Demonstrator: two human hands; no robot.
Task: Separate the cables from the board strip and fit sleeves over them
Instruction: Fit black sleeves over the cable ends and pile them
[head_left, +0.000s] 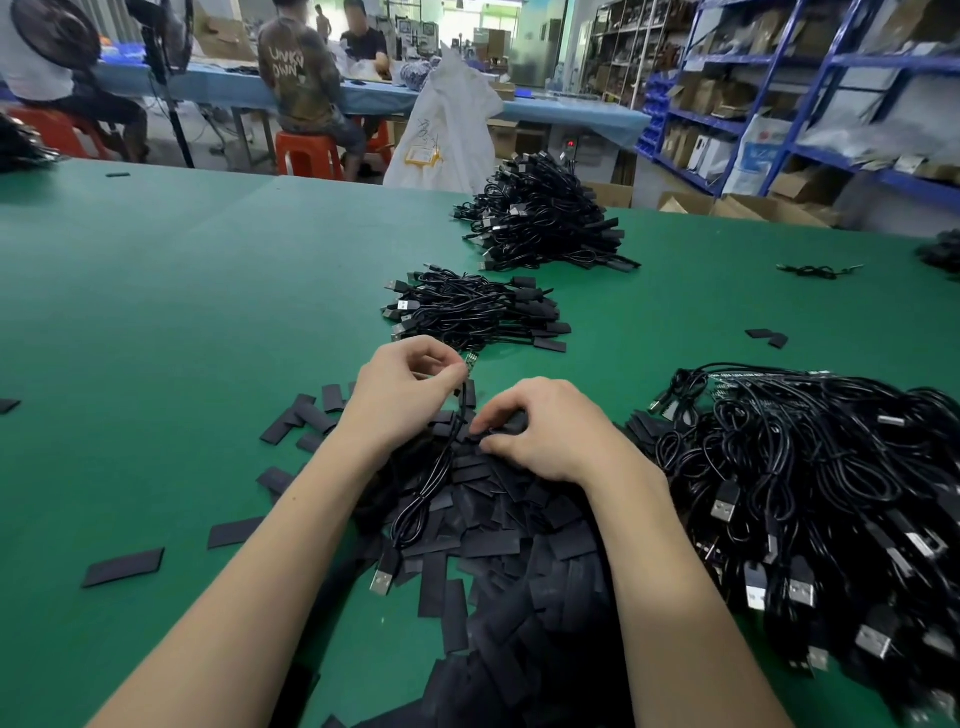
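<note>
Sleeving step: left hand (410, 387) pinches cable (431, 478) board end at 12 o'clock, right hand (540, 431) fingers a sleeve (506, 423) in pile, worktop (156, 312) ctr; next, prob. thread sleeve over end.

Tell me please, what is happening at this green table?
A person is fitting sleeves onto cables. The left hand pinches one black cable near its small board end, its USB plug lying on the table. The right hand picks at the heap of flat black sleeves. Unsleeved cables are piled on the right; two finished piles lie further away.
</note>
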